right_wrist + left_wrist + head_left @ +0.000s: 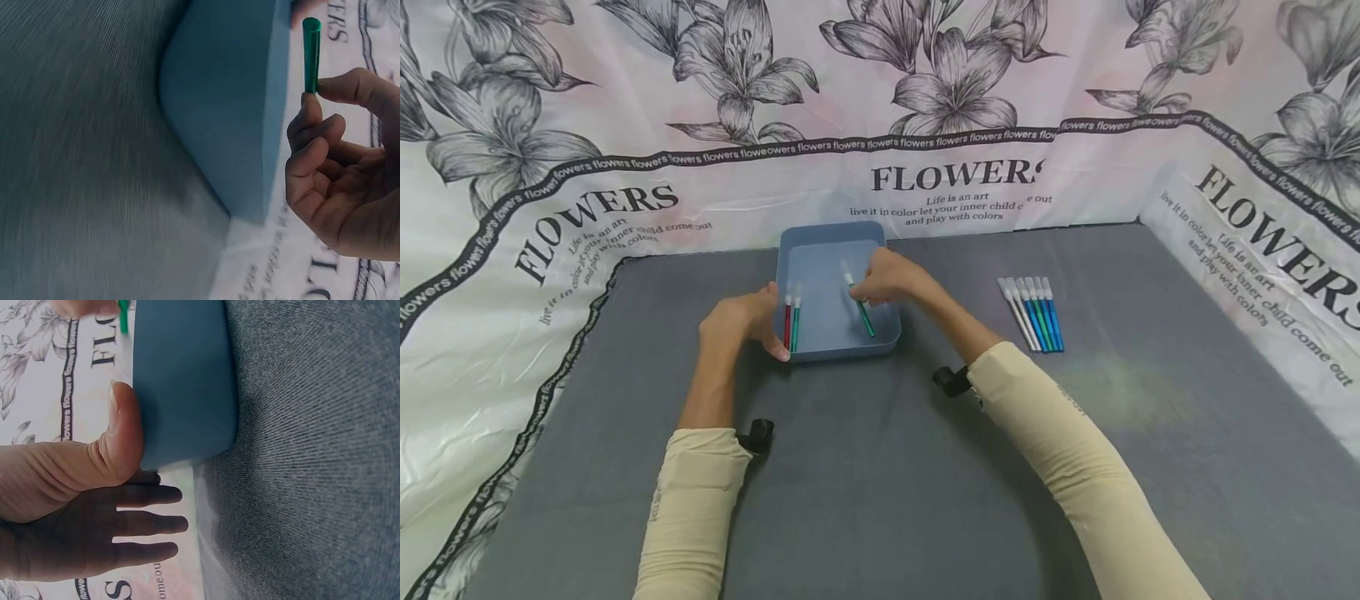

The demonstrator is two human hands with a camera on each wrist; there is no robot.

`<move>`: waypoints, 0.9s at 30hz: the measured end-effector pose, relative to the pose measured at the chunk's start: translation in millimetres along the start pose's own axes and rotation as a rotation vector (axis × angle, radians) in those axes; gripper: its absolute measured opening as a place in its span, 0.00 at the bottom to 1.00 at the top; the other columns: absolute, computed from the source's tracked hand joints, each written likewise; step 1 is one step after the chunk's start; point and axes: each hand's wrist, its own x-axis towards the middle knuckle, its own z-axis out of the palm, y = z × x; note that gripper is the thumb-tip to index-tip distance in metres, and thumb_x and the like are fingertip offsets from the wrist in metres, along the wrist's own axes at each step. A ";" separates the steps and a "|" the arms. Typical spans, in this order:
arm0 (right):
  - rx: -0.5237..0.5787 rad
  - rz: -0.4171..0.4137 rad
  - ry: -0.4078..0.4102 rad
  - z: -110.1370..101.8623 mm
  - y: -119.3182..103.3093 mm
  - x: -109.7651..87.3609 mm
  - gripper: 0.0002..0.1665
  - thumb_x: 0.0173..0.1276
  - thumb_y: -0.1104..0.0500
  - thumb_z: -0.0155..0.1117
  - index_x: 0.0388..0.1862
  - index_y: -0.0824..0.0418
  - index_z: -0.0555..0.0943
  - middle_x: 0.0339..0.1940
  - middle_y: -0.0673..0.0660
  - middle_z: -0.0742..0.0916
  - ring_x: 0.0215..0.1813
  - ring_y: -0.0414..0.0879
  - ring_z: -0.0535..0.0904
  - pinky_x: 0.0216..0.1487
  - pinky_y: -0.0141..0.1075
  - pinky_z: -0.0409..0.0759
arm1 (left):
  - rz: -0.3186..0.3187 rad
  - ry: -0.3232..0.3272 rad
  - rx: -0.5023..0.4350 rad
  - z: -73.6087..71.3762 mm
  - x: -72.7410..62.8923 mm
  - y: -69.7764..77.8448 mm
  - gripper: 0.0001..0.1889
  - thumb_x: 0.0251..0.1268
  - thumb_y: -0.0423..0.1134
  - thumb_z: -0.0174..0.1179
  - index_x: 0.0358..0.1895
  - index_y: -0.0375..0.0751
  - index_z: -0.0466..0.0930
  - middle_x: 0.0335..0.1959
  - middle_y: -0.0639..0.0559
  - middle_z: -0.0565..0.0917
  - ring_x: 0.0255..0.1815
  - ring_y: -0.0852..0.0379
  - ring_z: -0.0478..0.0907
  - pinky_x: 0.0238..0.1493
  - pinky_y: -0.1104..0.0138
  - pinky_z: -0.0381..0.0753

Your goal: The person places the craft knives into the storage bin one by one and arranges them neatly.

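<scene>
A shallow blue-grey tray (820, 267) rests at the back of the table. My left hand (741, 319) is at its near left corner; in the left wrist view the thumb (122, 434) touches the tray's outer wall and the other fingers stretch out straight. Over the tray's right part, my right hand (891, 277) pinches a green marker pen (865, 320) between thumb and fingers, its pale cap pointing away and its green end (312, 56) towards me. Inside the tray, a red marker pen (787, 325) and another green marker pen (795, 329) lie side by side along the left wall.
To the right of the tray, several pale-capped marker pens (1037, 317) in white, blue and green lie in a row on the grey tablecloth (880, 483). A flower-printed sheet (775, 192) hangs behind the table and along its sides.
</scene>
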 end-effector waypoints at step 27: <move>0.067 0.066 0.036 76.2 -41.4 46.6 0.13 0.67 0.61 0.75 0.26 0.63 0.81 0.14 0.50 0.82 0.20 0.41 0.79 0.26 0.31 0.83 | -0.007 -0.008 0.013 -2.7 -1.9 1.6 0.71 0.57 0.53 0.79 0.85 0.32 0.27 0.88 0.36 0.36 0.88 0.33 0.42 0.81 0.35 0.58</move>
